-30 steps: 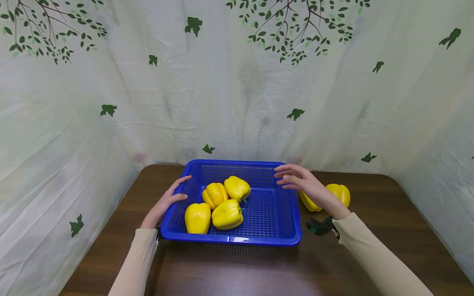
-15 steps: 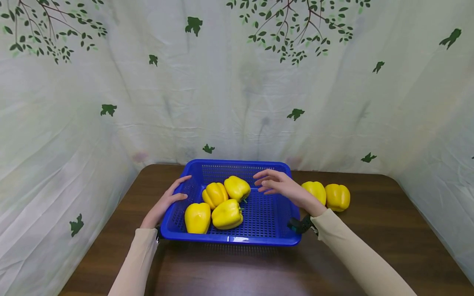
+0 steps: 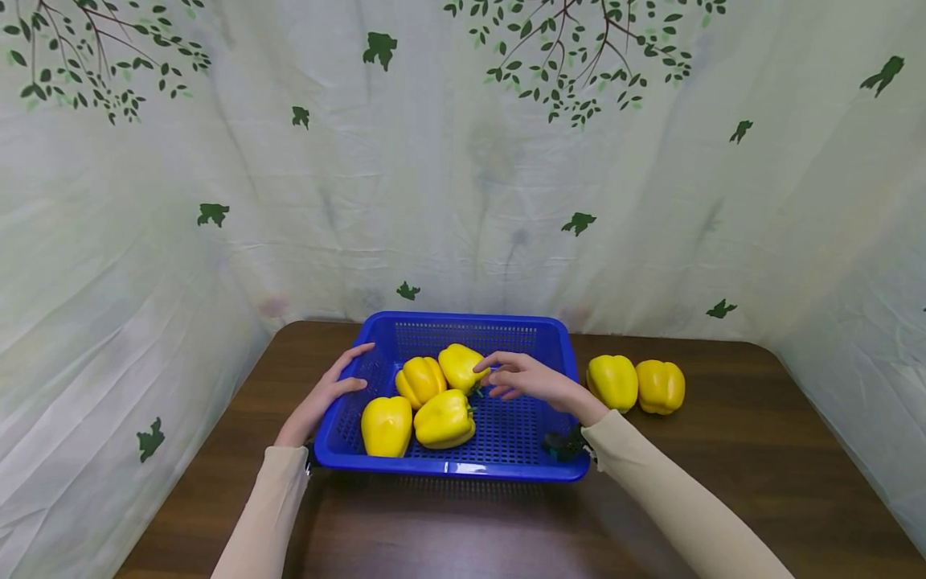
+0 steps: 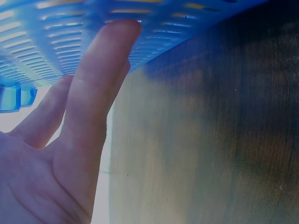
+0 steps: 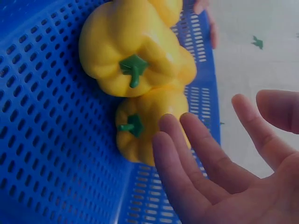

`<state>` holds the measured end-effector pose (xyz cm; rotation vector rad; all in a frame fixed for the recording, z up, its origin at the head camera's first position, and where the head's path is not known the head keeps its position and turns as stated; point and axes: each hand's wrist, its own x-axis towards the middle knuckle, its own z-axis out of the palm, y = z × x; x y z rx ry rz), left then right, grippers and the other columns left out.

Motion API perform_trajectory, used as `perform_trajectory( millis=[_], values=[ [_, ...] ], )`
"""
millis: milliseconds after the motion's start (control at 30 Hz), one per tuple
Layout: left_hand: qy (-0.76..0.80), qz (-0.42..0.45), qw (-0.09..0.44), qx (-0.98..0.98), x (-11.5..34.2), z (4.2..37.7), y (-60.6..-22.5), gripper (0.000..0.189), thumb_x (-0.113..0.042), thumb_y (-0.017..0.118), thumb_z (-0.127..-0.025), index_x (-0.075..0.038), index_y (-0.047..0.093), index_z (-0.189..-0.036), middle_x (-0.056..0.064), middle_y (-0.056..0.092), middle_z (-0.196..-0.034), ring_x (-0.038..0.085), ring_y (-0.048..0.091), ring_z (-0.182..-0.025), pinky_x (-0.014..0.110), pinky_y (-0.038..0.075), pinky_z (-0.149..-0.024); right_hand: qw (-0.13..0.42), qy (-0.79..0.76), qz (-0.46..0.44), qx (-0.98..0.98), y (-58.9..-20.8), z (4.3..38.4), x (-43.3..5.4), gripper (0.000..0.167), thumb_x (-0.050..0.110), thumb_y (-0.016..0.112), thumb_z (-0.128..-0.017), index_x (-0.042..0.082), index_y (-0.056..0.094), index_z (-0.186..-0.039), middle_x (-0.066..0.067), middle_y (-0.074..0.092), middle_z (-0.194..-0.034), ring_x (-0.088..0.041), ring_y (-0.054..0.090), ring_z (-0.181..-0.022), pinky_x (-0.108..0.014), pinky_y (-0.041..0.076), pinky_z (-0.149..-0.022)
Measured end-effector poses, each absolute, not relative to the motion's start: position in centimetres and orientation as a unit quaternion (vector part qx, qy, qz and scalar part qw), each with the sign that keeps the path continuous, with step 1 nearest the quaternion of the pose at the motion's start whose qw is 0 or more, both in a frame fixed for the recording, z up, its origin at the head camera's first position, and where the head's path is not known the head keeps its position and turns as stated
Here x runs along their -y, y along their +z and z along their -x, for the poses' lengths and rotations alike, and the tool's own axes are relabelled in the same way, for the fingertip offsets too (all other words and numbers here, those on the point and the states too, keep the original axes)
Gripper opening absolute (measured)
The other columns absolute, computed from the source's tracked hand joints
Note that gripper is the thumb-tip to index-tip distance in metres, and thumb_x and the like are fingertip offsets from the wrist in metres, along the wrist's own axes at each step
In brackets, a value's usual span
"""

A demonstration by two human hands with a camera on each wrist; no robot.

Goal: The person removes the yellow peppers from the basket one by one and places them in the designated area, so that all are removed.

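Observation:
A blue plastic basket (image 3: 506,470) with slotted walls stands on the table, several yellow bell peppers (image 3: 444,420) grouped in its left half. My left hand (image 3: 329,394) grips the basket's left side, thumb and forefinger over the rim. In the left wrist view other fingers (image 4: 93,84) lie against the outside of the slotted wall. My right hand (image 3: 531,379) hovers inside the basket area with loosely spread fingers, holding nothing. Its fingertips are close to the back right pepper (image 3: 459,366); in the right wrist view that pepper (image 5: 154,109) shows its green stem beyond the fingers. Whether they touch cannot be told.
Two more yellow bell peppers, a left one (image 3: 612,382) and a right one (image 3: 660,388), sit side by side on the brown wooden table (image 3: 760,450), right of the basket. A pale leaf-patterned curtain (image 3: 463,201) hangs behind the table and along both sides.
My right hand has moved left, from over the basket's right rim to beside the peppers inside, uncovering the two peppers on the table. My left hand and the basket have stayed put.

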<state>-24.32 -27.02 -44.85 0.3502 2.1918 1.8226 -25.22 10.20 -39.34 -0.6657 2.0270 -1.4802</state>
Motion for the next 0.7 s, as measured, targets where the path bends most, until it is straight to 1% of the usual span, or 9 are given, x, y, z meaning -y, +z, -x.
perform_trajectory(
  millis=[133, 233, 367, 500, 700],
  values=[
    [0.636, -0.128, 0.137, -0.749, 27.1, 24.3, -44.8, 0.06, -0.02, 0.048, -0.097, -0.025, 0.022, -0.151, 0.013, 0.006, -0.157, 0.046, 0.028, -0.13, 0.059, 0.037, -0.098, 0.293, -0.527, 0.242, -0.76, -39.9, 25.2, -9.6, 0.033, 0.015, 0.046, -0.1, 0.003, 0.052, -0.131, -0.026, 0.049, -0.132, -0.043, 0.054, -0.111, -0.054, 0.043, -0.094],
    [0.634, -0.125, 0.137, -0.751, 27.1, 24.3, -44.8, 0.06, -0.02, 0.048, -0.097, -0.026, 0.022, -0.151, 0.013, 0.006, -0.157, 0.047, 0.029, -0.13, 0.059, 0.038, -0.097, 0.317, -0.507, 0.239, -0.765, -40.2, 25.1, -9.1, 0.034, 0.015, 0.048, -0.1, 0.007, 0.052, -0.133, -0.025, 0.045, -0.136, -0.043, 0.055, -0.11, -0.053, 0.044, -0.093],
    [0.633, -0.123, 0.137, -0.752, 27.1, 24.3, -44.8, 0.061, -0.021, 0.048, -0.097, -0.026, 0.021, -0.151, 0.013, 0.006, -0.157, 0.047, 0.028, -0.13, 0.06, 0.038, -0.097, 0.347, -0.482, 0.232, -0.77, -40.4, 24.9, -8.5, 0.037, 0.018, 0.051, -0.099, 0.012, 0.051, -0.136, -0.023, 0.04, -0.141, -0.041, 0.057, -0.107, -0.051, 0.047, -0.09],
    [0.634, -0.125, 0.137, -0.751, 27.1, 24.4, -44.8, 0.061, -0.021, 0.048, -0.097, -0.025, 0.02, -0.152, 0.013, 0.005, -0.157, 0.048, 0.027, -0.131, 0.06, 0.037, -0.097, 0.357, -0.466, 0.229, -0.777, -40.3, 24.7, -8.0, 0.04, 0.018, 0.052, -0.098, 0.016, 0.049, -0.138, -0.019, 0.035, -0.145, -0.039, 0.059, -0.104, -0.049, 0.05, -0.086],
    [0.636, -0.119, 0.14, -0.75, 27.0, 24.2, -44.7, 0.062, -0.021, 0.049, -0.097, -0.025, 0.02, -0.152, 0.012, 0.006, -0.157, 0.047, 0.027, -0.131, 0.06, 0.037, -0.097, 0.372, -0.47, 0.227, -0.768, -40.5, 24.6, -7.3, 0.047, 0.019, 0.055, -0.097, 0.02, 0.044, -0.142, -0.018, 0.036, -0.142, -0.039, 0.057, -0.104, -0.051, 0.049, -0.086]
  ],
)
